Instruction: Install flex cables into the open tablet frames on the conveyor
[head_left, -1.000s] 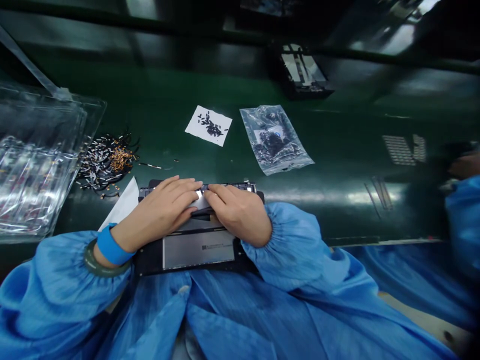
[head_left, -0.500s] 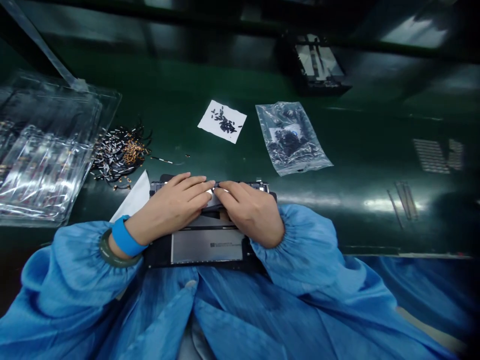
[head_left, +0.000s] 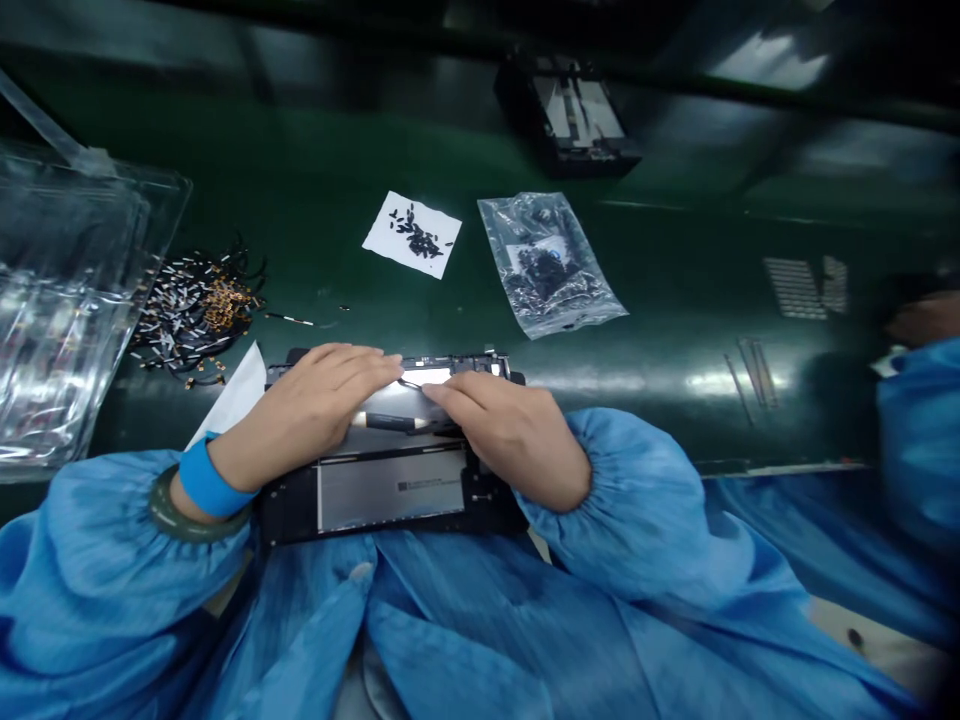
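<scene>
A black device frame (head_left: 292,510) with a grey panel (head_left: 390,490) lies on the green bench right in front of me. My left hand (head_left: 307,415) rests flat on its upper left part, fingers stretched toward the top edge. My right hand (head_left: 510,430) lies on its right part with the fingers pressed together, pinching the end of a thin wire (head_left: 410,383) that runs to my left fingertips. A dark rod (head_left: 390,422) lies across the device between my hands. Both arms wear blue sleeves, and a blue band sits on my left wrist.
A pile of small cable parts (head_left: 191,315) lies at the left beside clear plastic trays (head_left: 67,300). Behind the device are a white paper with black bits (head_left: 412,232), a clear bag of parts (head_left: 547,265) and another black device (head_left: 570,115). A co-worker's blue sleeve (head_left: 919,430) shows at right.
My right hand has drawn back a little from the top edge, so the thin wire and the dark rod now show between my hands. The view has shifted slightly.
</scene>
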